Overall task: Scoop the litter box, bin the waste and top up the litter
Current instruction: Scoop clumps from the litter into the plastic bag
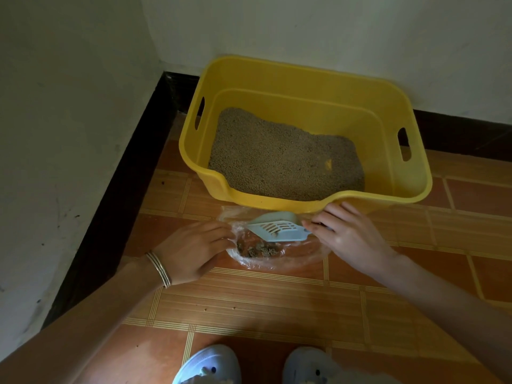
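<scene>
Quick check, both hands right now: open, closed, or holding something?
Left hand: pinches the edge of the clear plastic bag.
Right hand: holds the blue scoop by its handle.

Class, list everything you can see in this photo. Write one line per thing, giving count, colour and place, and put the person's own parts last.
litter box: one, yellow, on the floor in the corner
litter: one layer, grey-brown, inside the litter box
plastic bag: one, clear, on the floor in front of the box
waste clumps: several, brownish, inside the bag
scoop: one, pale blue, slotted, over the bag
floor tiles: many, orange
skirting: dark, along the walls
walls: two, whitish
bangles: a few, silver, left wrist
shoes: two, pale, bottom edge
left hand: holds the bag's edge
right hand: grips the scoop's handle
</scene>
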A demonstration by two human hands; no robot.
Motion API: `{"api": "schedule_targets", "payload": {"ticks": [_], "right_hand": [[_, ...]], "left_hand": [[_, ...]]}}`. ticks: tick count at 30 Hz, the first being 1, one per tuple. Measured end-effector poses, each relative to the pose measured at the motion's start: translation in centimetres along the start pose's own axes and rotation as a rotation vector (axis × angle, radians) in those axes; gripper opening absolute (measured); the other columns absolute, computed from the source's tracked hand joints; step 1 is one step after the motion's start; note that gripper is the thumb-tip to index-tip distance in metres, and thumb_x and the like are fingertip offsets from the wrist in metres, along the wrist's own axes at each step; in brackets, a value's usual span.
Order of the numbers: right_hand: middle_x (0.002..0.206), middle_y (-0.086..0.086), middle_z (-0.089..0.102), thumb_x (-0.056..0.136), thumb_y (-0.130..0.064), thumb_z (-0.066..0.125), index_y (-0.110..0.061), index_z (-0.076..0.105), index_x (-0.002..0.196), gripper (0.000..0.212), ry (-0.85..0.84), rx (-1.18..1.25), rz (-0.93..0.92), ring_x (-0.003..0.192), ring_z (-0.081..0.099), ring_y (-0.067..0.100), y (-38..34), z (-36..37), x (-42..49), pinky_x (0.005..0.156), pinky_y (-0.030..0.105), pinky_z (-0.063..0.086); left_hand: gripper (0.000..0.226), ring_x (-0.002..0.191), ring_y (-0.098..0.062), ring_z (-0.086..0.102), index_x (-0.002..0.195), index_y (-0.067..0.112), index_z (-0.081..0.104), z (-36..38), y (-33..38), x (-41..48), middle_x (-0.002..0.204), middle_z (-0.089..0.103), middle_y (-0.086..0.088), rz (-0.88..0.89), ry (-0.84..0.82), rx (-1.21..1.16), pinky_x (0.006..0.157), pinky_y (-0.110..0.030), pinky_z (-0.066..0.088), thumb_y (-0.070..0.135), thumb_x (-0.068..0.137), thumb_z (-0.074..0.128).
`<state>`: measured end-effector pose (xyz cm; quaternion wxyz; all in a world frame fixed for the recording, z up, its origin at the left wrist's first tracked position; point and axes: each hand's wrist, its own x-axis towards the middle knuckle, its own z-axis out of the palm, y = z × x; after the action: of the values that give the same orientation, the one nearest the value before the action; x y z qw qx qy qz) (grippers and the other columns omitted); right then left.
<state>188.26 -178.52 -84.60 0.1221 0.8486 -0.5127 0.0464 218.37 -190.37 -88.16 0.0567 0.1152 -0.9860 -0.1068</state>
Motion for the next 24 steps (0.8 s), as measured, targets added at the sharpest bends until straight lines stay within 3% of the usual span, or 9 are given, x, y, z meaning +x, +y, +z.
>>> {"api": "schedule_targets", "payload": {"ticks": [6,10,15,20,24], "right_hand": [[0.091,0.003,0.067,0.077,-0.004,0.07,-0.009,0.068,0.104,0.028,0.034,-0.038,0.01,0.088,0.048,0.021,0.6,-1.1,-0.8,0.073,0.033,0.034],[0.091,0.002,0.068,0.088,-0.005,0.047,-0.012,0.069,0.099,0.026,0.008,-0.098,-0.073,0.086,0.048,0.021,1.0,-1.2,-1.6,0.073,0.033,0.034],[0.087,0.002,0.069,0.065,-0.002,0.071,-0.012,0.073,0.091,0.028,-0.043,-0.057,-0.028,0.077,0.06,0.023,1.1,-1.2,-1.5,0.066,0.034,0.048],[0.081,-0.001,0.069,0.055,-0.003,0.083,-0.014,0.075,0.086,0.034,-0.094,0.051,0.083,0.072,0.06,0.022,0.9,-1.1,-1.2,0.058,0.03,0.052],[0.081,-0.003,0.069,0.057,-0.003,0.084,-0.014,0.074,0.088,0.034,-0.02,0.381,0.332,0.077,0.06,0.014,1.1,-2.2,-1.0,0.064,0.024,0.053]], "left_hand": [[0.043,0.112,-0.014,0.051,0.106,0.019,0.068,-0.8,0.1,0.6,0.112,0.064,0.002,0.012,0.021,-0.011,0.086,-0.029,0.05,0.016,0.063,0.076],[0.044,0.111,-0.013,0.052,0.107,0.02,0.068,-1.2,0.3,1.4,0.113,0.064,0.004,0.015,-0.002,0.007,0.084,-0.026,0.049,0.018,0.064,0.078],[0.045,0.11,-0.016,0.058,0.108,0.019,0.067,-0.6,0.3,1.6,0.114,0.064,0.002,0.006,-0.049,-0.007,0.086,-0.029,0.052,0.017,0.065,0.078],[0.046,0.108,-0.017,0.058,0.106,0.02,0.067,-0.5,0.5,1.3,0.113,0.064,0.002,0.008,-0.051,-0.023,0.084,-0.029,0.053,0.016,0.062,0.081],[0.042,0.114,-0.014,0.049,0.11,0.02,0.065,-1.6,0.4,1.6,0.116,0.062,0.003,0.018,0.0,-0.001,0.087,-0.03,0.049,0.016,0.069,0.07]]}}
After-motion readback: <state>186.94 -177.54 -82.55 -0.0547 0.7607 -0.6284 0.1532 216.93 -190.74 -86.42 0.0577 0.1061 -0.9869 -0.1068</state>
